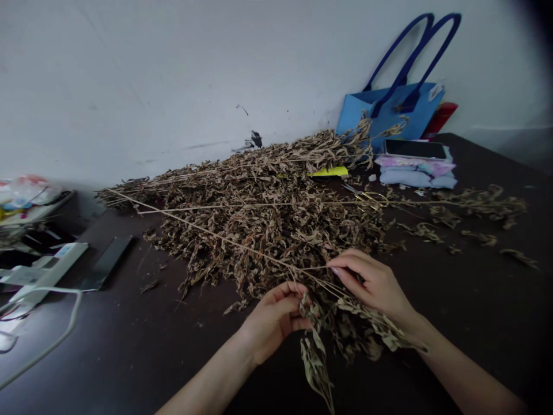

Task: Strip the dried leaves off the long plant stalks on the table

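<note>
My left hand is closed, its thumb and fingers pinching a leafy side shoot of a dried plant stalk. The stalk's long bare stem slants from the far left down to my hands, and its greyish-green leaves hang below. With thumb and forefinger, my right hand pinches a thin branch of the same stalk near where it forks. Just beyond both hands spreads a large heap of dried leaves. Another long dried stalk lies across the heap, its leafy end at the right.
Gold-handled scissors rest at the heap's right side. Behind them are a phone on folded cloth and a blue tote bag against the wall. A power strip, a white cable and a dark flat object lie left.
</note>
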Motion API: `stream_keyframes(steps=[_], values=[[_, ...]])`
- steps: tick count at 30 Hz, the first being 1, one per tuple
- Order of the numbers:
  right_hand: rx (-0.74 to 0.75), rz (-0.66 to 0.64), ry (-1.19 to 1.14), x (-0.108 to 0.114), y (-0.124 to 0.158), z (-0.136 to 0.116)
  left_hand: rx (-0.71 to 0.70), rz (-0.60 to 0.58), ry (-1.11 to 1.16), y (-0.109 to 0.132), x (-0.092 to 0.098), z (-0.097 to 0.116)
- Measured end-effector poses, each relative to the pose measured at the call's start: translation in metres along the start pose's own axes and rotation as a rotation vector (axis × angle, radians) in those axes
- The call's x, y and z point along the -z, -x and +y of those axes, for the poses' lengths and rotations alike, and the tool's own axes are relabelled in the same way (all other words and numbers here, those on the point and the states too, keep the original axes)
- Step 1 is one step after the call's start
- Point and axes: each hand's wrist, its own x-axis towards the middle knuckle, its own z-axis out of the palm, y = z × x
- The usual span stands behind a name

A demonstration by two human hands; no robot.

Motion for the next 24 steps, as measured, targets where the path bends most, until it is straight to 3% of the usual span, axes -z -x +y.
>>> stream_keyframes(steps=[14,18,24], values=[[-0.012,0.020,-0.044,-0.002,0.001,0.003,-0.052,-0.026,-0.005,-0.002,0.003,-0.002],[-0.070,-0.056,-0.103,0.000,0.000,-0.004,-0.141,-0.029,-0.054,-0.004,0.004,-0.001],[-0.126,-0.222,-0.205,0.001,-0.002,-0.013,-0.315,0.072,-0.159,-0.006,0.007,0.003]])
